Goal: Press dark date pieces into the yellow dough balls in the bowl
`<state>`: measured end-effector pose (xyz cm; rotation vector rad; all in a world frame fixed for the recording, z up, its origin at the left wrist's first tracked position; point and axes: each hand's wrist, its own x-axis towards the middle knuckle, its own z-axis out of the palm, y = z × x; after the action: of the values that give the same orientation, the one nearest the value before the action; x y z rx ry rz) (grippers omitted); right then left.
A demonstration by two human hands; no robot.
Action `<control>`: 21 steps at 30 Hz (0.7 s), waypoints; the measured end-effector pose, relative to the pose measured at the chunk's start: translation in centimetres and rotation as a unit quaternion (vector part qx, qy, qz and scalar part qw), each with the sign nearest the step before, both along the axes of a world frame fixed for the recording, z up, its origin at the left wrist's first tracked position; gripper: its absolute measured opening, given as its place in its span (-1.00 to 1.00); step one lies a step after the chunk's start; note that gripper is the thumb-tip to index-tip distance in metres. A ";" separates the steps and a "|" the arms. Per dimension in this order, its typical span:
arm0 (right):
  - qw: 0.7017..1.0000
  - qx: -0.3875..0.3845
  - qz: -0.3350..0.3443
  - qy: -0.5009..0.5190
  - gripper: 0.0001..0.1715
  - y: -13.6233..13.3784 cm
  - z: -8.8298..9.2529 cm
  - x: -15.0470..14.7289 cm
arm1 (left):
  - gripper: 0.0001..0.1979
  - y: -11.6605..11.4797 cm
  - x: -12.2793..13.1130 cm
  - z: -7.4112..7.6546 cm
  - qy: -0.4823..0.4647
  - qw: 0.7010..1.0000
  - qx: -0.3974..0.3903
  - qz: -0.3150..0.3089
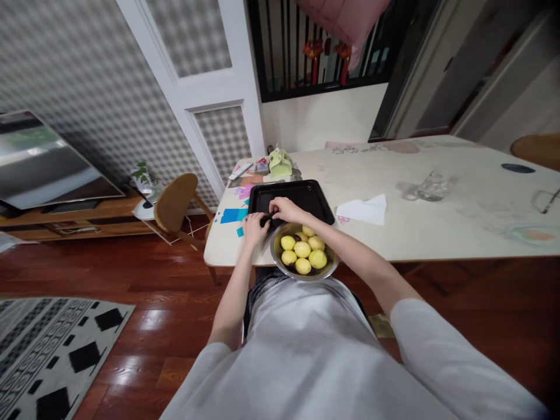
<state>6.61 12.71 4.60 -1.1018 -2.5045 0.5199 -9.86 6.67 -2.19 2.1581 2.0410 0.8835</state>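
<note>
My left hand [255, 227] and my right hand [283, 208] meet over the near edge of a black baking tray [306, 195], both with fingers curled around a small dark object [265, 220] between them. What that object is I cannot make out. Just below the hands, at the table's front edge, a metal bowl [276, 254] holds several yellow round pieces [303, 249].
The table [437, 221] carries a white tissue [363, 209], a clear glass [431, 188], a yellow-green box [280, 162] and coloured paper bits [231, 214]. A wooden chair [175, 204] stands at the left. A patterned rug [52, 350] lies on the wooden floor.
</note>
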 end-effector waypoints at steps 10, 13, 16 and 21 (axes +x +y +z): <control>0.989 -0.052 -0.028 -0.138 -0.70 3.6 -0.6 -2.4 | -0.40 0.0 -0.1 -0.7 -0.052 0.997 0.045 -0.028; 0.987 -0.059 -0.010 -0.150 -0.68 3.5 -0.5 -1.8 | -0.42 -0.1 -0.2 -0.7 -0.049 0.997 0.048 -0.035; 0.988 -0.060 0.012 -0.139 -0.65 3.2 -0.1 -1.0 | -0.49 -0.3 -0.3 -0.7 -0.029 0.997 0.048 -0.050; 0.997 -0.029 0.014 -0.077 -0.61 1.5 0.8 1.9 | -0.64 -0.4 -0.3 -0.7 -0.011 0.994 0.047 -0.098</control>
<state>8.55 14.22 5.36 -1.1719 -2.6554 0.5373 -10.18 6.30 -2.90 2.3353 1.7711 0.9911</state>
